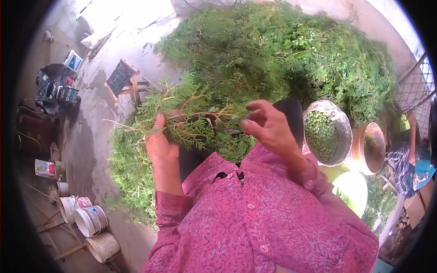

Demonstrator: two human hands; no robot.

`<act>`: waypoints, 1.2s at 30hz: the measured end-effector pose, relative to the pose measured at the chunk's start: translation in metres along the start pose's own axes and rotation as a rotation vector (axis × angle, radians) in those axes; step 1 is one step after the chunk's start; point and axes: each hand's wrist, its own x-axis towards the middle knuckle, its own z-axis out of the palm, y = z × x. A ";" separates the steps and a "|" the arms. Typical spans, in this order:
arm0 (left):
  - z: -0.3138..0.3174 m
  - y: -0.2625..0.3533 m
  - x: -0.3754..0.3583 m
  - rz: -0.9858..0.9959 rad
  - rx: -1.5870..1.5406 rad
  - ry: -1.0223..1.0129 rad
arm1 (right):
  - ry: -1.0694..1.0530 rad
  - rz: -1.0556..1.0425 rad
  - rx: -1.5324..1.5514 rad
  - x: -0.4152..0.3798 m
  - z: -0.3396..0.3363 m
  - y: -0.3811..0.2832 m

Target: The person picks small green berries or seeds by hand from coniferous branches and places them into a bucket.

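Note:
My left hand (163,144) is closed around a leafy evergreen branch (184,109) with flat, scaly green sprays and brownish stems. The branch points to the right across my lap. Close to its right tip sits a small round green cone (235,118). My right hand (268,125) is just beside that tip, its fingers curled with a gap between thumb and forefinger, and I see nothing held in them. To the right of it, a clear plastic tub (344,119) holds many small green cones (320,134).
A large heap of cut evergreen branches (273,50) spreads in front of me, with more (132,168) at my left. A round wooden-coloured container (381,148) and a pale green bowl (355,193) stand right. Left are a stool (122,78) and several white buckets (91,220). Another person's arm (412,136) shows far right.

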 end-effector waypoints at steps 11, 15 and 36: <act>0.002 -0.005 -0.004 -0.044 -0.047 -0.076 | -0.267 0.132 0.203 -0.007 0.007 -0.018; -0.021 -0.010 0.025 -0.065 -0.149 0.022 | -0.373 0.193 0.404 -0.035 -0.014 -0.052; 0.000 -0.006 -0.001 -0.068 -0.087 -0.101 | -0.337 0.508 1.107 -0.002 0.035 0.036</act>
